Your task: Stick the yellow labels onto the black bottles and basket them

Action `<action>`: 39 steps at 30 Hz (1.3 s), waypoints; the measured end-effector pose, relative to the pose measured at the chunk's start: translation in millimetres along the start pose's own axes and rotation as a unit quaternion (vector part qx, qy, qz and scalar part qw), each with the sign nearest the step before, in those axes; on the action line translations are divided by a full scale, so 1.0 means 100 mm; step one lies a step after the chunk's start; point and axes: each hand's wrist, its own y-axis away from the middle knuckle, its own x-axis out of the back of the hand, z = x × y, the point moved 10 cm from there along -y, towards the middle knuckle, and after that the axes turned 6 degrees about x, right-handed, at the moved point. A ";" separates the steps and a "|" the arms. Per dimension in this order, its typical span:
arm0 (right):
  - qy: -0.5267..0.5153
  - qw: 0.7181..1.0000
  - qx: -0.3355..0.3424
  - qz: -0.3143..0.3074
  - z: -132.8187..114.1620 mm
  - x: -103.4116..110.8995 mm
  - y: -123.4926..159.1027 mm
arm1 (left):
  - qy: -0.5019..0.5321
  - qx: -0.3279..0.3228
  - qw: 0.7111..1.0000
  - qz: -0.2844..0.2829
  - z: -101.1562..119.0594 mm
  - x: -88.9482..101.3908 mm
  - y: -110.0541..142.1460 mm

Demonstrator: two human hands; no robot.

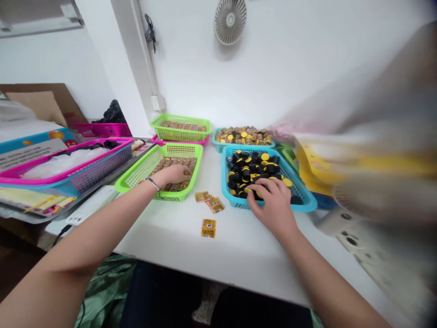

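Observation:
My left hand [176, 174] lies over the light green basket [196, 177], on small printed gold-and-brown packets [167, 163] packed in rows. Its fingertips are partly hidden, so any hold is unclear. Over the front of the blue basket [302, 197] reaches my right hand [273, 200], fingers bent and apart, touching small round black pieces [246, 173], some with yellow faces. No piece shows clearly lifted in it. Between the baskets, on the white table [177, 237], lie a few loose gold packets [214, 203], with another packet [208, 228] closer to me.
Behind stand another green basket [206, 130] of packets and a blue basket [218, 145] of mixed pieces. At left, a pink basket [119, 148] holds white bags. A white power strip [92, 207] lies beside the left arm. A blurred person's sleeve [341, 100] and yellow packaging [310, 168] are at right.

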 end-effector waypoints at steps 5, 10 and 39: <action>-0.045 0.970 -0.111 -0.213 0.37 -0.42 -0.12 | 0.014 -0.036 0.992 0.119 0.45 0.18 0.60; -0.019 0.933 -0.114 -0.341 0.49 -0.71 -0.26 | 0.079 -0.220 0.972 -0.017 1.08 -0.57 1.31; -0.447 0.884 -0.131 0.033 0.21 -0.12 -0.03 | 0.487 -0.149 0.849 0.139 0.87 -0.14 0.85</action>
